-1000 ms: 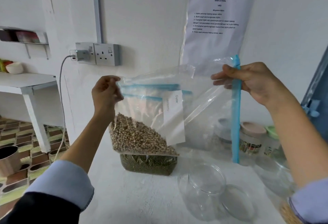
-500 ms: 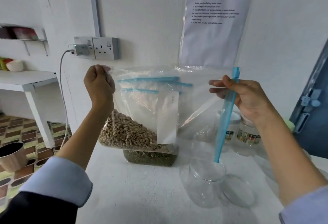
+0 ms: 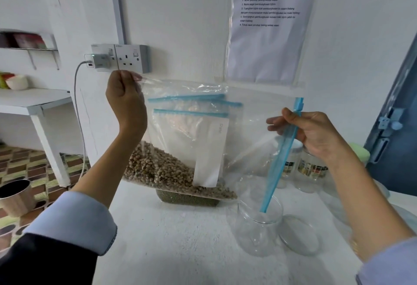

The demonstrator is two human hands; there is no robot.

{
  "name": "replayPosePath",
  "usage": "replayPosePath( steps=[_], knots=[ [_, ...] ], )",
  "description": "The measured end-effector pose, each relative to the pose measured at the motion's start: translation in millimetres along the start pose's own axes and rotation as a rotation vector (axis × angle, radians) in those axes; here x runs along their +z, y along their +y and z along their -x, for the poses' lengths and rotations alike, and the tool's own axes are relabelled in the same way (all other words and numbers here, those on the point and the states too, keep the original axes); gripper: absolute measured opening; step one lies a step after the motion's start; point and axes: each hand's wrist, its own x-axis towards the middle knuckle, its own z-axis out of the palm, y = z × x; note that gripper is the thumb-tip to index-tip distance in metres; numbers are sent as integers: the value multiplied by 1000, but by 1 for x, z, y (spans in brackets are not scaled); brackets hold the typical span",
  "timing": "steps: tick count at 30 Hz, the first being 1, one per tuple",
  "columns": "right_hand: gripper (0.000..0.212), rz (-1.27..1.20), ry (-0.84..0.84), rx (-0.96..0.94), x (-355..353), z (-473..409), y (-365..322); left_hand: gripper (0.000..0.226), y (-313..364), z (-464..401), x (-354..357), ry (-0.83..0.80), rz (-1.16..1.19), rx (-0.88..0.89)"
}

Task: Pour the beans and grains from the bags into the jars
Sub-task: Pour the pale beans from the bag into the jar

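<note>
I hold a clear zip bag [image 3: 246, 126] up over the white table [image 3: 180, 239]. Pale beans [image 3: 158, 169] lie heaped in its lower left corner. My left hand [image 3: 126, 101] pinches the bag's upper left corner. My right hand [image 3: 313, 131] grips the bag's blue zip edge [image 3: 279, 162], which slants down, its lower tip over the mouth of an open clear jar [image 3: 257, 228]. The jar looks empty. Behind the held bag stand other zip bags [image 3: 191, 113], one with dark green grains [image 3: 187, 199].
A clear lid [image 3: 300, 235] lies right of the open jar. Lidded jars [image 3: 309, 165] stand at the back right, next to a blue door [image 3: 397, 126]. Sockets with a plugged charger [image 3: 101, 61] and an instruction sheet [image 3: 268, 25] are on the wall. A low white table [image 3: 33, 101] stands left.
Both hands have lowered the bag. The blue zip edge went from upright to slanted, and its lower tip now reaches the jar's mouth. The beans stay in the bag's left corner.
</note>
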Motion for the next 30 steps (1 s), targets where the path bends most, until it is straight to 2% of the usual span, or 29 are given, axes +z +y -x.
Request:
replayPosePath(
  steps=[5, 8, 10, 12, 14, 17, 22, 30],
  knots=[
    [55, -58, 29, 68, -4, 0, 3, 25, -4, -4, 3, 40, -45, 31],
    [47, -191, 33, 92, -4, 2, 5, 28, -4, -4, 8, 59, -32, 42],
    [51, -215, 36, 70, -3, 4, 4, 35, -3, -4, 10, 68, -24, 44],
    [51, -174, 98, 46, 1, 7, 4, 38, -1, -5, 11, 75, -7, 47],
    [40, -152, 239, 21, 8, 10, 4, 35, 0, -5, 12, 80, 3, 65],
    [37, -153, 406, -2, 22, 15, 5, 31, 2, -5, 15, 84, 9, 94],
    [19, -112, 455, -15, 28, 16, 1, 29, -1, -9, 15, 77, -10, 132],
    [19, -114, 496, -43, 35, 20, 3, 28, 4, -10, 15, 128, -72, 182]
  ],
)
